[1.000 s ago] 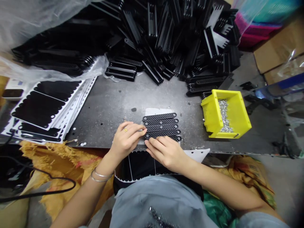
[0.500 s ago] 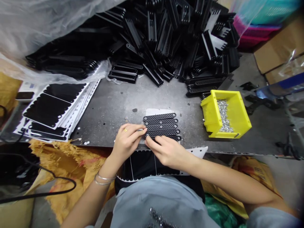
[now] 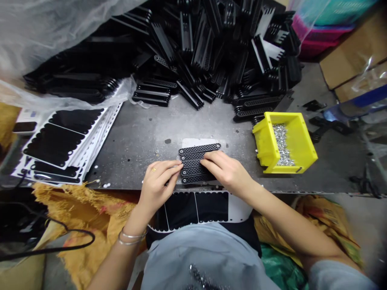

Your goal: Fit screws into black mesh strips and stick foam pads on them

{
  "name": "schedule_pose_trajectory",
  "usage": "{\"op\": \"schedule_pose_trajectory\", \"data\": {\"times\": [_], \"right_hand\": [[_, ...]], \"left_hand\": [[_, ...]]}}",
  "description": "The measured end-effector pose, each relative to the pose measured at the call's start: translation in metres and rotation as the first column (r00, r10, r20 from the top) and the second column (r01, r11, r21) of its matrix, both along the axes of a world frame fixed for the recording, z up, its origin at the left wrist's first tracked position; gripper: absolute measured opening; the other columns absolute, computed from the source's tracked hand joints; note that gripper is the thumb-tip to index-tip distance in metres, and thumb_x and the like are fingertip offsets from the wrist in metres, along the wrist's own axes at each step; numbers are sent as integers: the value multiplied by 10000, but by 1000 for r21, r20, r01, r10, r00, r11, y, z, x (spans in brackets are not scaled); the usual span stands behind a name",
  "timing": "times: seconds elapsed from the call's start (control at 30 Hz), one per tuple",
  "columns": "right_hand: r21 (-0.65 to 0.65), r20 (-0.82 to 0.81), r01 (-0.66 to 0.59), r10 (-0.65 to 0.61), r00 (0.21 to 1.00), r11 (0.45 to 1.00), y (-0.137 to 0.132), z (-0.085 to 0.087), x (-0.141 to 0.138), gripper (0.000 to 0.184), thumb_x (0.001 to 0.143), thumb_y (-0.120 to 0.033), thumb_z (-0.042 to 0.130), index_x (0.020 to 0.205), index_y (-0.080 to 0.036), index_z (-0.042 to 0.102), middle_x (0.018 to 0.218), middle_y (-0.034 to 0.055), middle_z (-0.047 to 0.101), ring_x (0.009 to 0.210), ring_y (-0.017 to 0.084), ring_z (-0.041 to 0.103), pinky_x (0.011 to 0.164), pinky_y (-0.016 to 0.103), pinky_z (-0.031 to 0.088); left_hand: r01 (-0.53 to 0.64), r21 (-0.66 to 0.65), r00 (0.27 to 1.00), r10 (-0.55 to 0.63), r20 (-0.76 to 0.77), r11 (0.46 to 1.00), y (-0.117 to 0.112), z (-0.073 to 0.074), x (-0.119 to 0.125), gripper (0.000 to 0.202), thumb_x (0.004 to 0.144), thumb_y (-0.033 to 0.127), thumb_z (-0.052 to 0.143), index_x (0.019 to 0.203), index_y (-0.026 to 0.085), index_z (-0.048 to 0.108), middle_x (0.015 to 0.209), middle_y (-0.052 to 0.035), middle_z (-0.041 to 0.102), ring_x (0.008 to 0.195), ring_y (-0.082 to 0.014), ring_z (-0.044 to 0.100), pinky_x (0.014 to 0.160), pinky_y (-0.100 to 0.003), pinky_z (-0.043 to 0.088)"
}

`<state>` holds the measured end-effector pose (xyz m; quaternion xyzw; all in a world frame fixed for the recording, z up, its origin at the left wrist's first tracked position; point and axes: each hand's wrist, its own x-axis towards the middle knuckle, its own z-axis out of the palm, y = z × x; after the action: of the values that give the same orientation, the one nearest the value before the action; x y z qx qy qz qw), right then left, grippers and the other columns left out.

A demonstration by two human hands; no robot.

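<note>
Several black strips with a mesh-patterned face lie side by side on the workbench. Small silvery ring-like metal pieces sit at some of their ends. My left hand has its thumb and forefinger pinched together at the left end of the middle strip; whatever is between the fingertips is hidden. Over the middle of the strips, my right hand is closed in a pinch, its fingertips touching the mesh faces and covering the right ends of the lower strips. Anything it grips is too small to make out.
A yellow bin of small shiny metal pieces stands at the right. Black slotted parts are heaped at the back. Printed black-and-white sheets are stacked at left. Another sheet lies across my lap.
My right hand has moved from the lower left end of the strips up and right to their middle. My left hand stays pinched at the left ends. The view has shifted slightly.
</note>
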<state>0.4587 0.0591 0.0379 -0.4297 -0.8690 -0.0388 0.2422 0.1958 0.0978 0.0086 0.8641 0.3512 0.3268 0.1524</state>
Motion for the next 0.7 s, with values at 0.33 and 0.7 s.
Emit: {"op": "schedule_pose_trajectory", "data": {"times": [0.33,0.7], "right_hand": [[-34,-156,505,-504,850,862,-68,21,92,291,960,-140,658,1231,-232,713,1204,115,722,1132,276,692,996,460,572],[-323,-459,115,-262,849,939,-117,-9,41,336,987,-39,554,1232,-206,714,1074,97,733,985,174,730,868,304,627]], "left_hand": [[263,-133,959,-245,142,956,-65,6,36,482,964,37,575,1411,216,576,1228,-96,747,1136,-200,695,967,-360,574],[168,-343,985,-168,29,924,-74,8,86,116,1043,252,582,1081,215,685,1031,-65,703,981,-225,611,873,-400,452]]}}
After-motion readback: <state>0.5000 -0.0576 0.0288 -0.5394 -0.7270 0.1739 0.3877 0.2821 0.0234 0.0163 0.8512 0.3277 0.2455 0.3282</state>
